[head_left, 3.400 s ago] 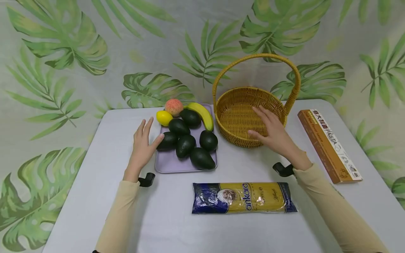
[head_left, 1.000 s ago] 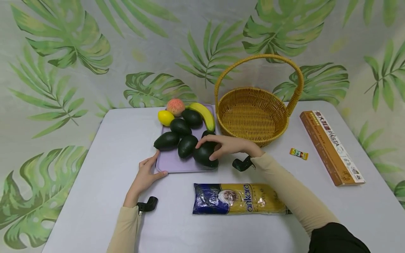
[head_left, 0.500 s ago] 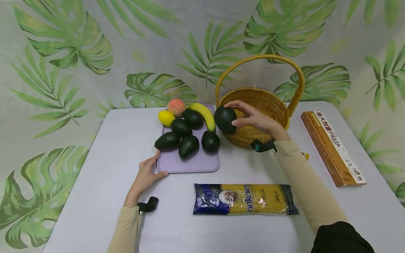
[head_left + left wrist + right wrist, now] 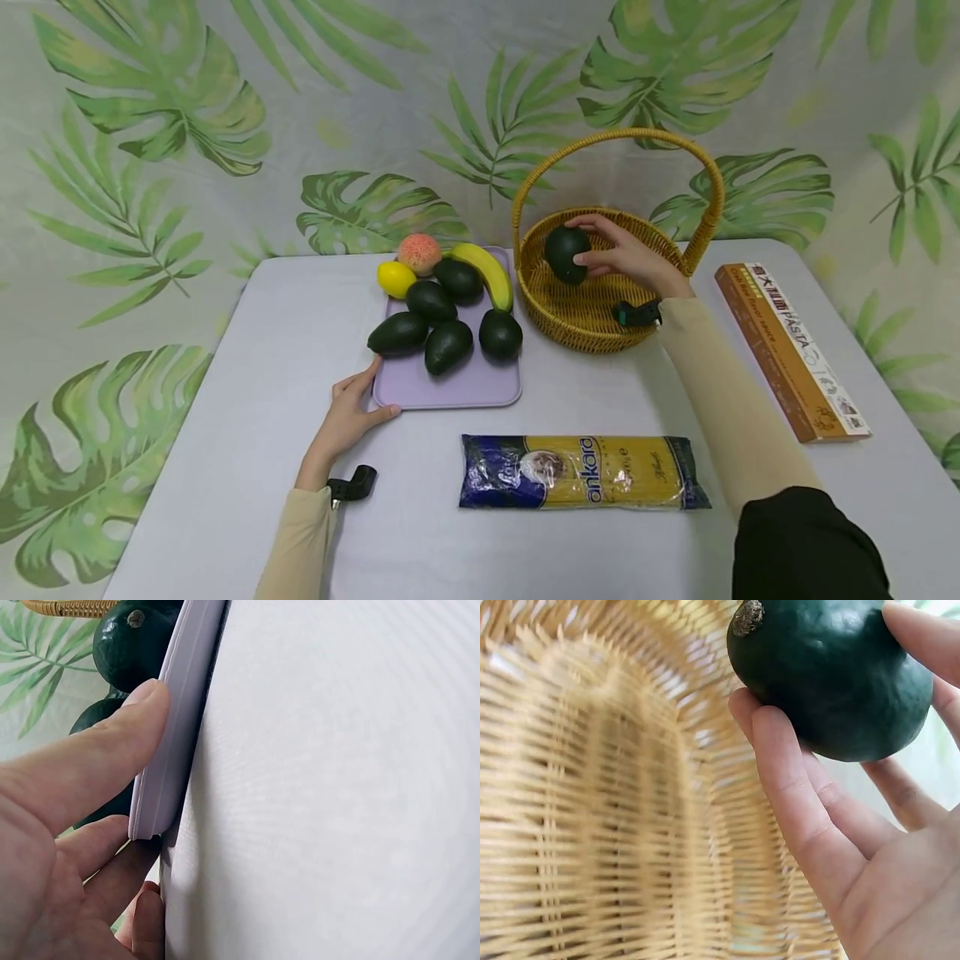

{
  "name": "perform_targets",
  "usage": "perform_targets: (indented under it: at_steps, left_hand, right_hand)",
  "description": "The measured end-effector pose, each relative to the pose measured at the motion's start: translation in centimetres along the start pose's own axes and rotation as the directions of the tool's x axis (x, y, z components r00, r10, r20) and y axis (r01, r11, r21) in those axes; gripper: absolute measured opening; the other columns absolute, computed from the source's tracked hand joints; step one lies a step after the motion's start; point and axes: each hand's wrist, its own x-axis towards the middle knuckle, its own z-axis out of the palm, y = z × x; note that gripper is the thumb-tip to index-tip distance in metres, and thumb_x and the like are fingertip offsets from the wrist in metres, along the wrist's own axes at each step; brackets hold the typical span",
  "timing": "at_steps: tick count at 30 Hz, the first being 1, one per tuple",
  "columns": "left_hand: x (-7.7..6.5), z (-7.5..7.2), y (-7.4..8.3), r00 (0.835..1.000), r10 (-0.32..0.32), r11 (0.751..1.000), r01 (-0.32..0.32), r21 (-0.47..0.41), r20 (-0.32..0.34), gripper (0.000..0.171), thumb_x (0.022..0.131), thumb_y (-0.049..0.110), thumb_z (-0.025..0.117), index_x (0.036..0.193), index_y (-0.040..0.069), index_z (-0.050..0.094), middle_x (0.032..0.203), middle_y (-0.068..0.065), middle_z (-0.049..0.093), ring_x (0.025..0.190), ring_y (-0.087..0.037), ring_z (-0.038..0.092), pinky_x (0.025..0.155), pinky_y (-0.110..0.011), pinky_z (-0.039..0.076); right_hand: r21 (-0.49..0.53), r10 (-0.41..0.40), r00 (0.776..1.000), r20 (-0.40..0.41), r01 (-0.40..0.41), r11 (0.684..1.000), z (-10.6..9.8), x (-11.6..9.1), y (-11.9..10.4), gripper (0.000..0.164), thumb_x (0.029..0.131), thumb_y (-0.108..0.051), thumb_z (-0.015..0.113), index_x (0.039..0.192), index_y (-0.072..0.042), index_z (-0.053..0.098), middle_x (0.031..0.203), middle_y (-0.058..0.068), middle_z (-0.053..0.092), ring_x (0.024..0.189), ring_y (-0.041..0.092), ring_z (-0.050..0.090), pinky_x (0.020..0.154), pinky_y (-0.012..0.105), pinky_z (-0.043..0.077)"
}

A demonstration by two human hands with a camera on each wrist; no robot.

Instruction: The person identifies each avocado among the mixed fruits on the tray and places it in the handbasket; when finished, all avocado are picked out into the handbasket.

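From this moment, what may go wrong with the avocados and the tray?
The right hand holds a smooth, shiny avocado over the basket, so it might slip and drop. The left hand grips the tray by its corner; a careless pull could perhaps roll the other avocados lying on it.

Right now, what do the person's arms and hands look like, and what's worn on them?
The left hand and right hand have no gloves. Both arms wear plain beige sleeves, with black cloth around the upper part of the right one. Each wrist carries a small black device. No cables show.
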Motion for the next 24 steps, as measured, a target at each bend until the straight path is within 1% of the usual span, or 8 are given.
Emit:
perform_targets:
  at_steps: [5,10,12,15,17,19,21,24]
  left_hand:
    - [0.0,0.0,0.0,1.0,0.011,1.0,-0.011,0.007,-0.006,0.086,0.083,0.021,0.077,0.151,0.005,0.026,0.15,-0.02,0.031,0.133,-0.035,0.017,0.107,-0.055,0.021]
    - [0.0,0.0,0.0,1.0,0.004,1.0,-0.004,0.007,0.002,0.086,0.083,0.022,0.076,0.151,0.006,0.026,0.151,-0.019,0.031,0.133,-0.035,0.016,0.107,-0.056,0.021]
    - [0.0,0.0,0.0,1.0,0.003,1.0,-0.003,0.008,0.004,0.086,0.083,0.023,0.076,0.151,0.006,0.025,0.151,-0.019,0.031,0.133,-0.035,0.015,0.107,-0.056,0.021]
    - [0.0,0.0,0.0,1.0,0.006,1.0,-0.006,0.011,0.005,0.087,0.083,0.023,0.076,0.151,0.006,0.025,0.151,-0.019,0.03,0.133,-0.036,0.015,0.107,-0.057,0.021]
    - [0.0,0.0,0.0,1.0,0.008,1.0,-0.008,0.015,0.003,0.087,0.083,0.023,0.076,0.151,0.006,0.026,0.151,-0.019,0.03,0.133,-0.036,0.015,0.107,-0.057,0.021]
    - [0.0,0.0,0.0,1.0,0.007,1.0,-0.007,0.016,0.004,0.087,0.083,0.023,0.076,0.151,0.006,0.026,0.151,-0.019,0.03,0.133,-0.036,0.015,0.107,-0.057,0.021]
    - [0.0,-0.1,0.0,1.0,0.006,1.0,-0.006,0.014,0.004,0.086,0.083,0.023,0.076,0.151,0.006,0.026,0.152,-0.019,0.03,0.133,-0.036,0.015,0.107,-0.058,0.02]
    - [0.0,-0.1,0.0,1.0,0.004,1.0,-0.004,0.008,0.004,0.086,0.083,0.023,0.076,0.151,0.006,0.026,0.152,-0.019,0.03,0.133,-0.036,0.015,0.107,-0.058,0.02]
  right_hand:
    - [-0.032,0.056,0.998,-0.001,-0.056,0.998,-0.4,1.4,0.9,0.055,0.095,-0.017,0.062,0.144,-0.017,0.036,0.152,0.012,0.019,0.102,0.029,0.057,0.088,0.048,0.049]
    - [-0.025,0.113,0.994,-0.009,-0.114,0.993,-0.3,2.6,1.6,0.056,0.096,-0.013,0.058,0.145,-0.016,0.031,0.153,0.013,0.014,0.095,0.037,0.059,0.089,0.056,0.046]
    - [-0.033,0.124,0.992,-0.021,-0.124,0.992,-0.1,3.0,1.9,0.056,0.096,-0.011,0.057,0.146,-0.014,0.03,0.153,0.015,0.013,0.097,0.041,0.059,0.088,0.057,0.047]
    - [-0.059,0.142,0.989,-0.05,-0.144,0.988,0.4,3.5,2.1,0.056,0.097,-0.009,0.056,0.146,-0.012,0.029,0.152,0.017,0.014,0.103,0.046,0.056,0.086,0.055,0.049]
    - [-0.069,0.149,0.987,-0.062,-0.153,0.986,0.7,3.7,2.2,0.056,0.097,-0.008,0.055,0.146,-0.01,0.027,0.151,0.019,0.014,0.107,0.048,0.053,0.085,0.054,0.05]
    - [-0.085,0.156,0.985,-0.078,-0.162,0.983,1.1,3.8,2.2,0.055,0.097,-0.007,0.054,0.146,-0.01,0.027,0.15,0.021,0.016,0.107,0.049,0.053,0.084,0.053,0.051]
    - [-0.097,0.156,0.984,-0.089,-0.164,0.982,1.3,3.9,2.1,0.055,0.098,-0.007,0.053,0.146,-0.009,0.027,0.15,0.022,0.018,0.103,0.048,0.054,0.083,0.054,0.051]
    - [-0.145,0.151,0.983,-0.101,-0.165,0.976,1.7,4.2,2.0,0.054,0.098,-0.005,0.052,0.146,-0.008,0.028,0.15,0.024,0.02,0.092,0.049,0.057,0.081,0.054,0.051]
